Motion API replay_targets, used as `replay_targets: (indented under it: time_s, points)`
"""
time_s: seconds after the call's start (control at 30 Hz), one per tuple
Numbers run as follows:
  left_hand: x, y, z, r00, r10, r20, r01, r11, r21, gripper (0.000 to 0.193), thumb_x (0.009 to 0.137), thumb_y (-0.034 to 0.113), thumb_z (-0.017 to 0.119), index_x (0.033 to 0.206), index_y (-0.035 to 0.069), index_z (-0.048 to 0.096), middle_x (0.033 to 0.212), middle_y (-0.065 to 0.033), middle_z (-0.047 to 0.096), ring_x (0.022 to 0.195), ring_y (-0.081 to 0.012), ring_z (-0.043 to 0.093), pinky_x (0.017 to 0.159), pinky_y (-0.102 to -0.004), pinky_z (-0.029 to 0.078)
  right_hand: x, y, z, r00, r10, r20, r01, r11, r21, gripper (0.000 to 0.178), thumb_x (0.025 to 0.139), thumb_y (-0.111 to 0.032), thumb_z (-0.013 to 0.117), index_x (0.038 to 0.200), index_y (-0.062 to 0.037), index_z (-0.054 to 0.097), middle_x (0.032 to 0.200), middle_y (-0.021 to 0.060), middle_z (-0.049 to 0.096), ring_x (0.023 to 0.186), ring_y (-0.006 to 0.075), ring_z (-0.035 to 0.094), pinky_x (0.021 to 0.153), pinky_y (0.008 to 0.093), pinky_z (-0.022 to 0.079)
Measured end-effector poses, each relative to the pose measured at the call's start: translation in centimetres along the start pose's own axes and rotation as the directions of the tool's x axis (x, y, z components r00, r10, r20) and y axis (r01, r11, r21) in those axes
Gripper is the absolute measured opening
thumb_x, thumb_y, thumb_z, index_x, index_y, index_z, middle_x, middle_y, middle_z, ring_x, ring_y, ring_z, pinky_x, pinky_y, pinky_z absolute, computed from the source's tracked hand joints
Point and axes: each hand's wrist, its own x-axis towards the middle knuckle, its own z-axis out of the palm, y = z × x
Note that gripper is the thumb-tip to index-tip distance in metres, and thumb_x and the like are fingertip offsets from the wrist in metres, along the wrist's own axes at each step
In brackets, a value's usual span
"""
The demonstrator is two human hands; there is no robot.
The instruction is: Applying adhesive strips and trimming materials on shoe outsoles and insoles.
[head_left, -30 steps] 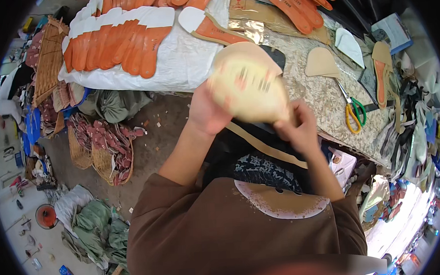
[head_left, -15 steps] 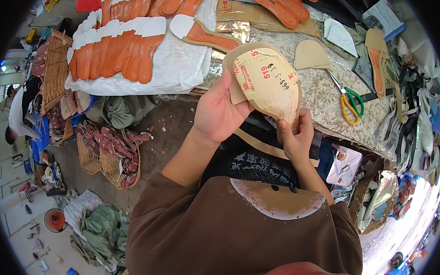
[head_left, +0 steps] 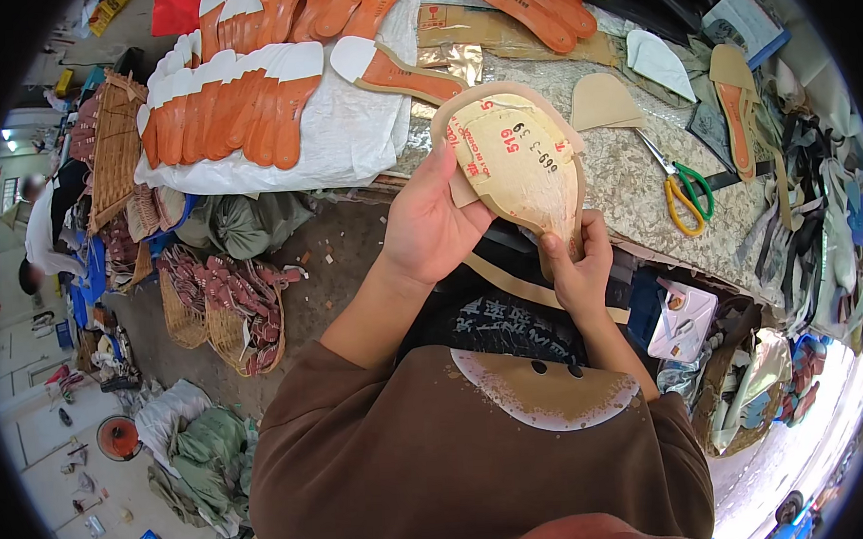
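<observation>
Between my two hands is a shoe insole (head_left: 522, 162), its pale underside with red and black print turned up. Beige lining (head_left: 446, 122) shows around its broad end. My left hand (head_left: 427, 219) holds the left edge, thumb on the lining and fingers partly hidden behind. My right hand (head_left: 582, 266) pinches the narrow end, thumb on top. On the worktable beyond lie a small stack of rounded beige pieces (head_left: 604, 104) and scissors (head_left: 670, 171) with green and yellow handles. An orange insole with a white end (head_left: 397, 71) lies just behind the held one.
Rows of orange-and-white insoles (head_left: 233, 104) cover a white sheet (head_left: 357, 156) at the table's far left. Another insole (head_left: 734, 117) and fabric scraps (head_left: 824, 215) lie right. Woven baskets (head_left: 185, 317) stand on the floor left. A pink-white case (head_left: 683, 323) sits below the table edge.
The view has shifted slightly. The lining at the insole's upper right edge now stands out more. Both hands keep nearly the same hold.
</observation>
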Motion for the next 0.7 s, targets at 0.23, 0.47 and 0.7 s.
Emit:
replay_targets:
  time_s: [0.23,0.47,0.7]
  points:
    - [-0.14,-0.31,0.08,0.999,0.007,-0.036,-0.007,1.000,0.016,0.053,0.105,0.032,0.027,0.149,0.003,0.022,0.152,-0.0154,0.032,0.141,-0.0314,0.031,0.116,-0.0495,0.026,-0.14,0.17,-0.53,0.998,0.054,0.019,-0.053,0.998,-0.038,0.039,0.084,-0.031,0.076,0.096,-0.0013,0.053,0.079,0.0024,0.062,0.072,0.0066,0.052,0.066,0.0229,0.044]
    - [-0.19,-0.66,-0.07,0.999,0.032,-0.017,-0.032,0.999,0.019,0.052,0.105,0.032,0.028,0.149,0.004,0.023,0.153,-0.0147,0.031,0.142,-0.0314,0.029,0.117,-0.0503,0.023,0.05,0.11,-0.55,1.000,-0.003,0.031,0.005,0.996,-0.089,0.040,0.083,-0.030,0.077,0.096,-0.0002,0.054,0.077,0.0053,0.061,0.072,0.0088,0.052,0.066,0.0248,0.044]
    - [-0.14,-0.76,-0.35,0.999,0.032,-0.024,-0.032,0.999,0.006,0.052,0.105,0.032,0.028,0.150,0.006,0.022,0.154,-0.0138,0.029,0.143,-0.0311,0.027,0.117,-0.0531,0.021,0.08,-0.31,-0.80,0.998,0.016,0.056,-0.012,0.996,-0.085,0.040,0.082,-0.030,0.077,0.097,-0.0003,0.055,0.079,0.0051,0.060,0.071,0.0092,0.051,0.065,0.0247,0.044]
